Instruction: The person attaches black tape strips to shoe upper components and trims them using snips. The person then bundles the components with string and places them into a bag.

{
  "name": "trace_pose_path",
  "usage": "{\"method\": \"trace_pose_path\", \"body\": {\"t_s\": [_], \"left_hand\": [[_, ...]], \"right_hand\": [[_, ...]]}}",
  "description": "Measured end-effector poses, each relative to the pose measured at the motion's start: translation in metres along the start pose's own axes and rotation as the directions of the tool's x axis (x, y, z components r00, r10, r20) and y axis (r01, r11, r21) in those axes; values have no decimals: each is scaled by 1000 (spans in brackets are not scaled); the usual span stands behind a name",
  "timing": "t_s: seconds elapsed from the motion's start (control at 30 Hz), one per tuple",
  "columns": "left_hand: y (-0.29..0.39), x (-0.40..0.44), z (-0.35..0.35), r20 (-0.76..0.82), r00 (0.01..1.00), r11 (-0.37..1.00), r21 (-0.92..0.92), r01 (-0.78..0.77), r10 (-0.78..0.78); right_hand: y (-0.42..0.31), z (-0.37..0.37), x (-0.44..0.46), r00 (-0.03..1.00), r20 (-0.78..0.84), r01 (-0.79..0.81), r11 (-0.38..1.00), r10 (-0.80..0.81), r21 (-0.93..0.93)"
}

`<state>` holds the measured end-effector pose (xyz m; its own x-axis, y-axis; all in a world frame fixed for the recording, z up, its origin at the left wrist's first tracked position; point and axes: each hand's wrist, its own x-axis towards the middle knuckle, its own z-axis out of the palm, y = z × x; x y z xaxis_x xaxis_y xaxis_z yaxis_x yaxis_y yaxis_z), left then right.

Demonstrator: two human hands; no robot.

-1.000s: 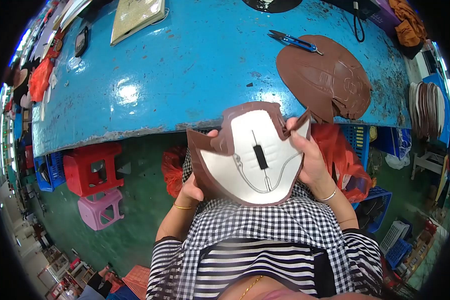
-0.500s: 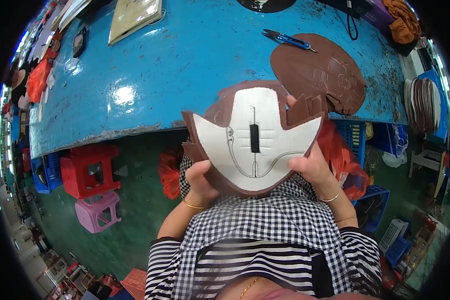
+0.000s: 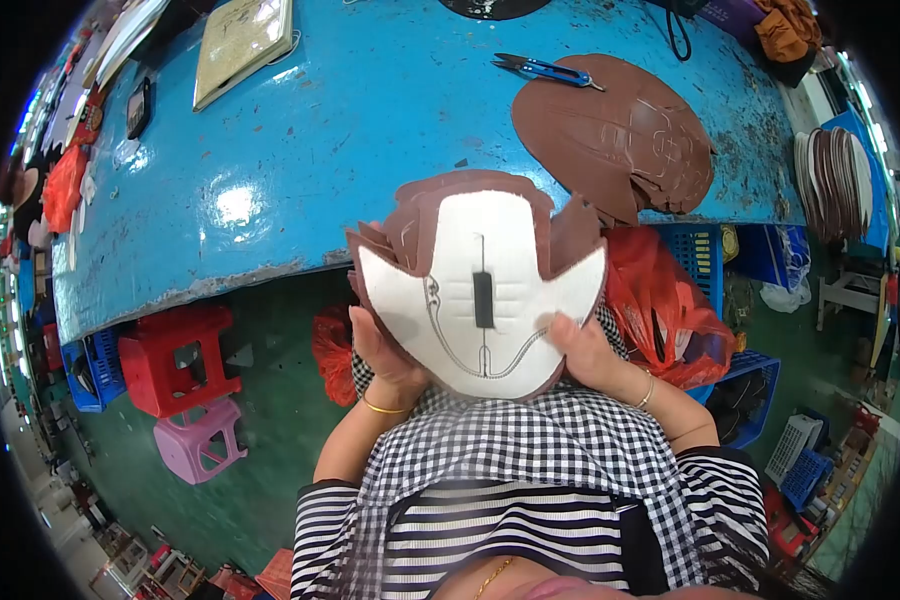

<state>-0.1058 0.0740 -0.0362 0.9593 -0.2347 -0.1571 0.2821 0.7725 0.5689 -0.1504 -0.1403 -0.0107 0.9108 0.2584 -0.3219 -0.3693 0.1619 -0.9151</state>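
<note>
Over my lap, just in front of the table edge, I hold a stack of brown leather shoe uppers (image 3: 483, 240). The top piece shows its white lining, with curved stitch lines and a small black strip in the middle. My left hand (image 3: 388, 355) grips the stack's left edge, thumb along the side and fingers hidden behind. At the right, my right hand (image 3: 595, 355) is closed on it, its thumb pressing on the white face. Beyond the stack, more brown leather pieces (image 3: 610, 130) lie on the table, with blue-handled thread snips (image 3: 545, 69) on top.
The blue table (image 3: 350, 120) bears a notebook (image 3: 242, 48) and a dark phone (image 3: 139, 108) at the left. Below stand a red stool (image 3: 175, 360) and a pink stool (image 3: 200, 440). To the right are a red plastic bag (image 3: 660, 310) and a blue crate (image 3: 750, 400).
The stack has moved slightly left and down in view, with both hands on it. My left thumb has straightened upward beside the edge. The view has shifted a little.
</note>
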Motion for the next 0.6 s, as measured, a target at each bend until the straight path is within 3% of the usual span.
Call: {"method": "trace_pose_path", "body": {"t_s": [0.03, 0.1, 0.13, 0.17, 0.27, 0.37, 0.47, 0.5, 0.57, 0.6], "left_hand": [[2, 1, 5, 9, 999, 998, 41, -45, 44], [1, -1, -1, 126, 989, 996, 20, -84, 81], [4, -7, -8, 111, 992, 998, -22, 54, -51], [7, -13, -15, 94, 979, 979, -68, 190, -183], [3, -21, -27, 195, 935, 914, -229, 336, -295], [12, -21, -25, 201, 901, 915, -48, 400, -383], [8, -23, -9, 75, 976, 947, 265, 179, -206], [10, -20, -3, -16, 978, 939, 278, 203, -207], [16, -14, 10, -197, 958, 920, 293, 262, -210], [21, -6, 22, -150, 976, 939, 281, 198, -161]], "right_hand": [[1, 1, -2, 994, 14, 111, 994, -111, 1], [-3, -5, 2, 990, -96, 102, 994, -99, 29], [-5, -9, 5, 985, -150, 98, 994, -90, 43], [-4, -10, 7, 989, -133, 91, 980, -68, 177], [1, -12, 10, 998, -66, 38, 859, -5, 511], [7, -18, 16, 1000, 23, -14, 757, -1, 654], [0, 7, 24, 990, -138, 27, 939, 22, 343], [-6, 9, 26, 994, -104, 40, 982, -21, 186], [-24, 3, 31, 1000, 3, -23, 999, 23, 49], [-30, -1, 37, 993, -1, 118, 992, -118, -35]]}}
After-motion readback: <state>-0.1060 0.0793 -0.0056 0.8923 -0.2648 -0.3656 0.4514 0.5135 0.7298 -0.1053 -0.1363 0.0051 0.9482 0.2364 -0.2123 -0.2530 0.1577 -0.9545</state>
